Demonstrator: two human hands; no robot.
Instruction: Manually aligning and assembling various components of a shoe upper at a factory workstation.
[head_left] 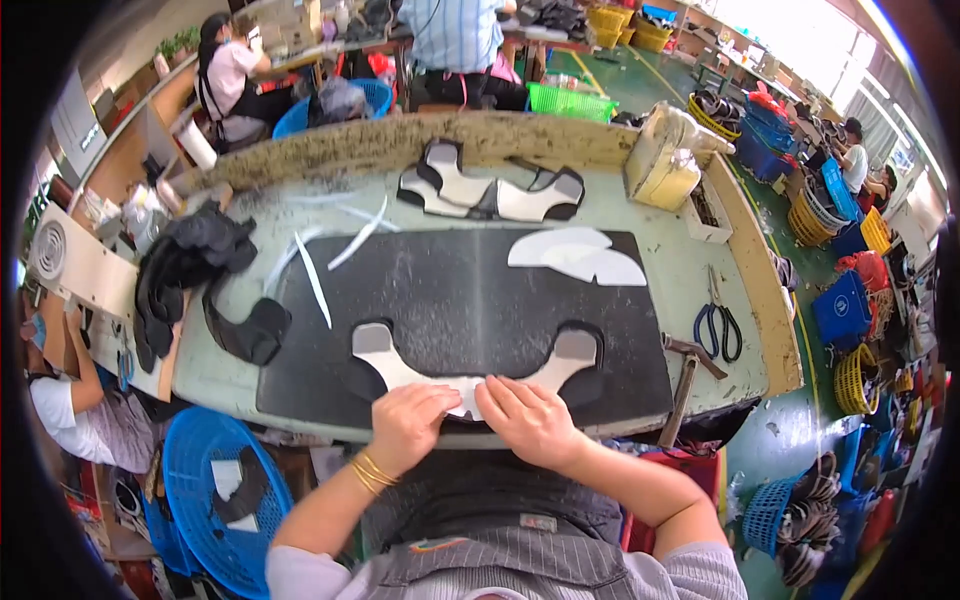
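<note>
Curved black-and-white piece [393,366] lies at the near edge of the black mat [420,290]. Left hand [412,422] and right hand [530,418] bear on its middle, fingers close together; pinch unconfirmed. Judged light, pliable; best held by both ends. Blue basket [180,470], near-left of mat, contains black and white offcuts.

Under the fingers [512,400], a smooth paper-like piece [399,372]; beyond them, a scuffed matt mat [440,290]; to their right, a dull metal-headed hammer [683,388].
</note>
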